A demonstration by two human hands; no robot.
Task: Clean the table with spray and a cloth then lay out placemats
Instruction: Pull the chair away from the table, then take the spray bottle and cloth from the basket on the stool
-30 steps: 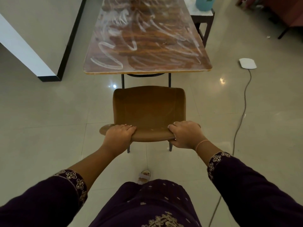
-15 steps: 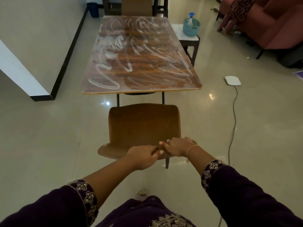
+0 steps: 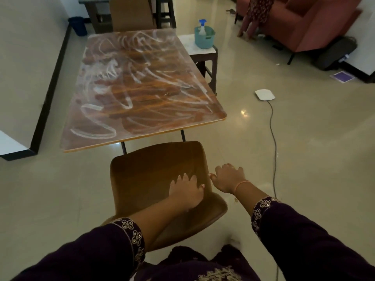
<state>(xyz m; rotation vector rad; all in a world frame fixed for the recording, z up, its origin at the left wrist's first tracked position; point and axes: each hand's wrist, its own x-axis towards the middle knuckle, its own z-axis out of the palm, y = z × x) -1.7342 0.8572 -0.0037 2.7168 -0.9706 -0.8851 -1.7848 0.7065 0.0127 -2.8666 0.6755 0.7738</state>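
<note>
A wooden table (image 3: 142, 88) smeared with white streaks stands ahead of me. A spray bottle (image 3: 202, 27) with a blue head sits in a teal basket (image 3: 204, 40) on a small side table (image 3: 200, 51) at the table's far right corner. No cloth or placemat is visible. In front of me is a brown chair (image 3: 150, 175), pulled away from the table's near end. My left hand (image 3: 186, 192) rests flat on the chair's right part with fingers spread. My right hand (image 3: 227, 179) hovers just past the chair's right edge, fingers relaxed and holding nothing.
Another brown chair (image 3: 129, 15) stands at the table's far end. A white floor device (image 3: 264, 94) with a cable trailing towards me lies to the right. A red sofa (image 3: 304, 23) with a person's legs (image 3: 253, 15), a black bag (image 3: 332, 53) and a blue bin (image 3: 77, 26) sit further off.
Both hands let go of the chair's top edge and slid to its right side. The chair has turned slightly, and my view has lifted to show the basket and sofa.
</note>
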